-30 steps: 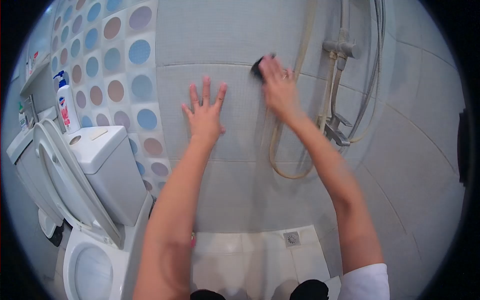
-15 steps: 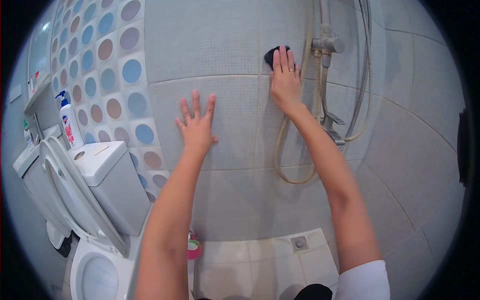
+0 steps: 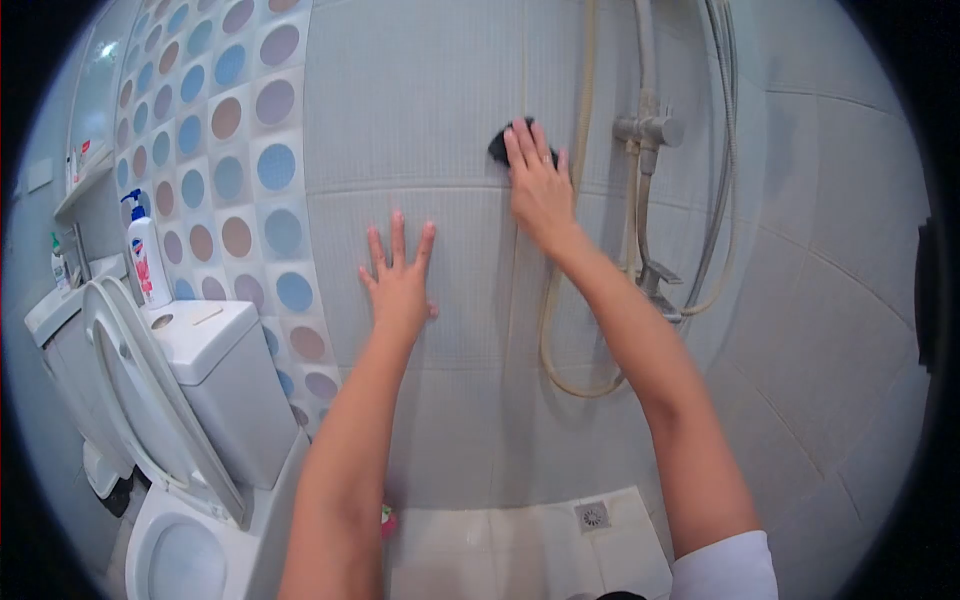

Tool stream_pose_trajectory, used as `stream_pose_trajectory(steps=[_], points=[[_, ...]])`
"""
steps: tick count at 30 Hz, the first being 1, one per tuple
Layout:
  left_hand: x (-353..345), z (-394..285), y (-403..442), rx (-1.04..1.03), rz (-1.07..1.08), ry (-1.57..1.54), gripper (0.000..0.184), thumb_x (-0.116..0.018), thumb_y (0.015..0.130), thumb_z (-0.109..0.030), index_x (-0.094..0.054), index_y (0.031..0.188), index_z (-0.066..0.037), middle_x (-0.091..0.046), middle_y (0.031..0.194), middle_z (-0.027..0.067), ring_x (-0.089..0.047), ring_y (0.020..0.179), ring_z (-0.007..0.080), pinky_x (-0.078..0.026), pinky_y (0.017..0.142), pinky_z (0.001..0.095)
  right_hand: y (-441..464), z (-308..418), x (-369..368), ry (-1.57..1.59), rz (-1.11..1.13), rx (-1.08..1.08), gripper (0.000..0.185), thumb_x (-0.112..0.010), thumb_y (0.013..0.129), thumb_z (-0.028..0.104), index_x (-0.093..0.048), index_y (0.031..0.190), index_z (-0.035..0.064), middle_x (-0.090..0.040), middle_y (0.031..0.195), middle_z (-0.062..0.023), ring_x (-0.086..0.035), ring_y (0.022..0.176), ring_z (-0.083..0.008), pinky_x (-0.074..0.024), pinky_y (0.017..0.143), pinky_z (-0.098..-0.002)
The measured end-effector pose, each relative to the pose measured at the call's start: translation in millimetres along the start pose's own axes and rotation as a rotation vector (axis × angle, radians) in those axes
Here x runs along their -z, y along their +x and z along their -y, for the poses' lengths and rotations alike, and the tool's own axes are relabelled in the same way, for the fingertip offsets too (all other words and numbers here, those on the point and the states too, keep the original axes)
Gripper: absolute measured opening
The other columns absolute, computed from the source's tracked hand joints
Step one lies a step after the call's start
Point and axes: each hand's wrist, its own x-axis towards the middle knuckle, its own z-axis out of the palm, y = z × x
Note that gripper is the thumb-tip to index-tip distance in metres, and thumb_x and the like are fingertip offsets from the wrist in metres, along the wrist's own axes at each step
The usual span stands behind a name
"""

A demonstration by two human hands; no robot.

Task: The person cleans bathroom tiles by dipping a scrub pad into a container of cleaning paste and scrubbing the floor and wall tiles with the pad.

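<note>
My left hand (image 3: 399,283) lies flat on the grey tiled wall (image 3: 440,270), its fingers spread and nothing in it. Higher up and to the right, my right hand (image 3: 541,192) presses a black scrubbing pad (image 3: 508,143) against the wall. Its fingers lie over the pad, so only the left and upper edge of the pad shows. The pad is just above a horizontal tile joint. Right of this hand hangs a beige shower hose (image 3: 585,90), which loops down below the wrist.
A shower mixer (image 3: 650,130) and pipe are fixed to the wall at right. On the left stand a toilet tank (image 3: 205,335) with a pump bottle (image 3: 148,255) on top, and the toilet bowl (image 3: 185,560). A floor drain (image 3: 592,516) lies below.
My right hand has moved left with the black scrubbing pad, away from the hose. My left hand stays on about the same spot of the wall. The view has tilted slightly upward.
</note>
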Motion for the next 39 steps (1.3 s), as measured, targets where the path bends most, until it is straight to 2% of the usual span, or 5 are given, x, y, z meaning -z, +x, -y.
stream_pose_trajectory(steps=[5,11,28,34,39], points=[[1,-1,-3,0.010,0.056,0.022,0.132,-0.090,0.047,-0.022,-0.008,0.148,-0.038,0.009,0.157,0.0062,0.002,0.141,0.0446,-0.026,0.100,0.0712,73,2,-2,-0.024,0.016,-0.198,0.058,-0.047,0.089,0.012,-0.029,0.143,0.0014,-0.019,0.154,-0.0120,-0.017,0.142,-0.0309,-0.0217,0.110,-0.0555],[-1,-1,-5,0.015,0.037,-0.007,0.132,-0.090,0.046,-0.023,-0.008,0.148,-0.039,0.009,0.157,0.0053,0.001,0.141,0.0436,-0.026,0.100,0.0715,-101,64,-12,0.190,0.073,-0.368,0.091,-0.063,0.083,0.042,-0.018,0.141,-0.0125,-0.008,0.151,-0.0307,-0.007,0.141,-0.0442,-0.0120,0.112,-0.0543],[-5,1,-4,0.014,0.039,0.026,0.131,-0.090,0.047,-0.022,-0.008,0.148,-0.040,0.007,0.157,0.0029,-0.002,0.141,0.0428,-0.029,0.099,0.0702,-95,36,-12,0.085,0.067,-0.362,0.089,-0.060,0.086,0.046,-0.021,0.139,-0.0140,-0.013,0.150,-0.0296,-0.009,0.140,-0.0435,-0.0142,0.114,-0.0473],[-6,3,-1,-0.003,0.032,0.031,0.132,-0.090,0.046,-0.023,-0.009,0.148,-0.039,0.007,0.157,0.0042,0.000,0.141,0.0436,-0.028,0.099,0.0716,56,-37,10,0.141,-0.042,-0.361,0.089,-0.055,0.087,0.051,-0.022,0.140,-0.0119,-0.012,0.151,-0.0266,-0.011,0.141,-0.0391,-0.0177,0.114,-0.0458],[-3,1,-1,0.010,0.043,0.032,0.131,-0.090,0.047,-0.025,-0.008,0.148,-0.038,0.009,0.157,0.0047,0.000,0.141,0.0437,-0.028,0.099,0.0715,-53,21,-12,0.152,-0.015,-0.414,0.089,-0.056,0.088,0.045,-0.015,0.141,-0.0129,-0.006,0.152,-0.0281,-0.007,0.141,-0.0417,-0.0137,0.114,-0.0479]])
